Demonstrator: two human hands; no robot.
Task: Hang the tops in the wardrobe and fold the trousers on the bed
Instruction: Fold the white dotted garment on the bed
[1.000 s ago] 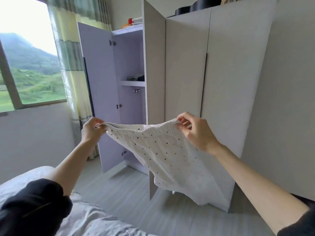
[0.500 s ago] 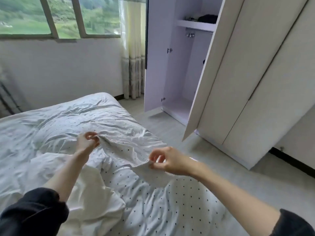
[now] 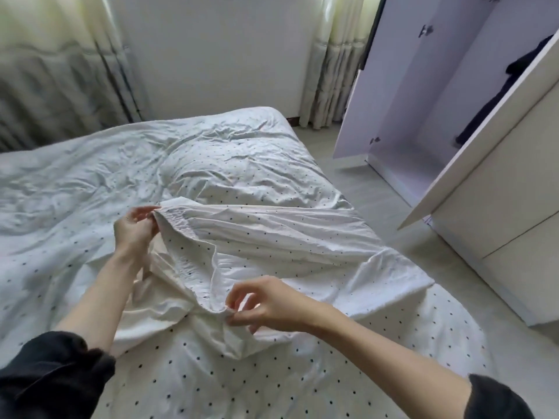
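White trousers with small black dots [image 3: 272, 246] lie spread across the bed [image 3: 90, 189], legs reaching toward the bed's right edge. My left hand [image 3: 134, 229] pinches the far end of the elastic waistband. My right hand [image 3: 266, 303] pinches the near end of the waistband between thumb and fingers. The waistband opening gapes between the two hands. The wardrobe [image 3: 499, 182] stands at the right with its door [image 3: 384, 80] swung open. A dark garment [image 3: 496, 95] hangs inside it.
The bed cover has the same white dotted pattern and is wrinkled. Another white cloth [image 3: 157, 316] lies under the trousers near my left forearm. Pale curtains [image 3: 329, 62] hang beside the wardrobe. A strip of grey floor [image 3: 378, 207] runs between bed and wardrobe.
The trousers went from held up in the air before the wardrobe to lying flat on the bed. My view turned down and left. Both hands kept hold of the waistband.
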